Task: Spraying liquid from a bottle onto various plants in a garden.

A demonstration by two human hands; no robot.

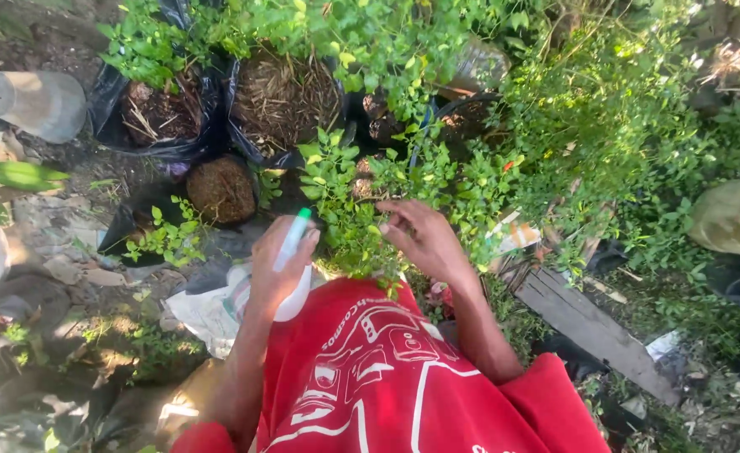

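My left hand (274, 267) is shut on a white spray bottle (293, 289) with a green nozzle tip (303, 215), which points up toward a small leafy plant (349, 220). My right hand (420, 236) reaches into that plant's foliage, fingers bent among the leaves and touching them. The plant stands just in front of my red printed shirt (378, 377). Whether the right fingers pinch a leaf is hidden by foliage.
Black grow bags (282, 105) with soil and dry straw stand behind the plant. A round root ball (221, 190) lies at left, a grey overturned pot (36, 102) at far left. A wooden plank (592, 329) lies at right among dense green shrubs (621, 117).
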